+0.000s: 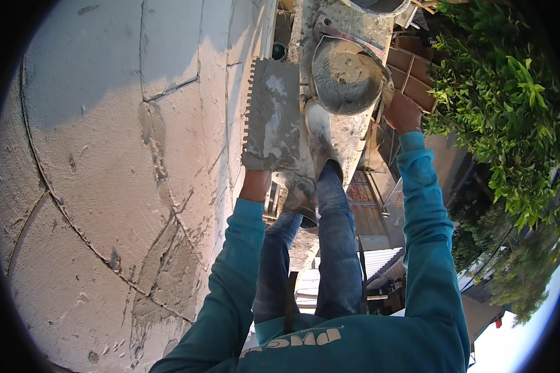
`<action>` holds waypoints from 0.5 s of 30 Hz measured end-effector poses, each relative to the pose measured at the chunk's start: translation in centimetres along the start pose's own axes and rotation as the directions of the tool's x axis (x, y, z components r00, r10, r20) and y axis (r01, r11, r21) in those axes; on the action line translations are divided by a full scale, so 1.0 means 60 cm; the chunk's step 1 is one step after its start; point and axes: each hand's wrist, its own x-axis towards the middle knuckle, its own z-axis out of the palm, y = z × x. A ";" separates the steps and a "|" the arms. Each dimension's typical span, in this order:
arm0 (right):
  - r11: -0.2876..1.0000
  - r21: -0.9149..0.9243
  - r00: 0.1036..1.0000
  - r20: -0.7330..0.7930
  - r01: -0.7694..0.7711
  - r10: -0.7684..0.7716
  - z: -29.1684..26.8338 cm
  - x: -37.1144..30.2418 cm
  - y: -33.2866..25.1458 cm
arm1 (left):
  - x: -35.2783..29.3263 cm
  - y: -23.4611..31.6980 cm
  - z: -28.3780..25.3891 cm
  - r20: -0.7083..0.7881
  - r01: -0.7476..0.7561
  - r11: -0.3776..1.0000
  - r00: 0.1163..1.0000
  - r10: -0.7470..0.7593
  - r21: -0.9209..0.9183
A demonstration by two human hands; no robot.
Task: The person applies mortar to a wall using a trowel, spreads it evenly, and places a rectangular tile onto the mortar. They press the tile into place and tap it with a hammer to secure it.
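Observation:
A wide, mortar-caked notched trowel (272, 115) is in my left hand (256, 185); its plate faces up, with the teeth along the left edge, and hides the fingers and handle. It is beside the pale wall. Just right of it stands a round bucket (345, 81) of wet grey mortar on the plank. My right hand (404, 114) is closed at the bucket's right rim, around something grey and smeared that I cannot make out. My boots (318, 124) are dusted with mortar, partly covered by the trowel.
A narrow, mortar-stained plank (348, 133) lies underfoot, high above the ground. The wall (106, 155) of pale panels with filled joints runs along the left. Another container (379, 5) shows at the top edge. Leafy branches (510, 105) crowd the right, above roofs and panels below.

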 end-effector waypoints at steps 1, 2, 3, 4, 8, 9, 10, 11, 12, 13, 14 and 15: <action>0.998 -0.016 0.998 0.012 0.065 -0.065 -0.006 0.028 -0.036 | -0.001 0.010 -0.004 0.129 -0.144 0.943 0.986 0.109 0.300; 0.987 -0.060 0.988 -0.019 0.149 -0.150 0.004 0.033 -0.068 | 0.013 0.015 -0.004 0.278 -0.317 0.788 0.941 0.192 0.528; 0.961 -0.104 0.964 -0.045 0.256 -0.262 0.022 0.033 -0.106 | 0.008 0.014 -0.004 0.261 -0.308 0.789 0.946 0.194 0.531; 0.956 -0.079 0.956 -0.064 0.281 -0.286 0.048 0.026 -0.135 | 0.000 0.016 -0.015 0.253 -0.323 0.738 0.944 0.210 0.592; 0.928 -0.122 0.934 -0.020 0.351 -0.356 0.080 -0.045 -0.124 | -0.018 0.024 -0.063 0.543 -0.533 -0.108 0.808 0.230 0.839; 0.911 -0.147 0.922 0.052 0.386 -0.383 0.069 -0.053 -0.104 | -0.028 0.032 -0.032 0.209 -0.203 0.725 0.974 0.083 0.659; 0.896 -0.166 0.910 0.122 0.413 -0.397 0.056 -0.059 -0.079 | -0.034 0.029 -0.031 0.235 -0.241 0.658 0.967 0.099 0.713; 0.880 -0.181 0.893 0.190 0.439 -0.407 0.039 -0.067 -0.061 | -0.038 0.028 -0.039 0.261 -0.277 0.584 0.959 0.114 0.763; 0.868 -0.173 0.877 0.222 0.466 -0.427 0.010 -0.071 -0.028 | -0.029 0.014 -0.037 0.213 -0.225 0.704 0.971 0.107 0.673; 0.849 -0.159 0.852 0.253 0.504 -0.458 -0.035 -0.076 -0.007 | -0.024 0.005 -0.036 0.156 -0.177 0.808 0.982 0.107 0.562; 0.860 -0.163 0.870 0.201 0.484 -0.451 -0.069 -0.091 0.011 | -0.018 -0.004 -0.034 0.103 -0.139 0.889 0.989 0.104 0.436; 0.872 -0.167 0.886 0.149 0.461 -0.440 -0.095 -0.100 0.023 | -0.002 -0.022 -0.042 0.110 -0.147 0.935 0.987 0.117 0.323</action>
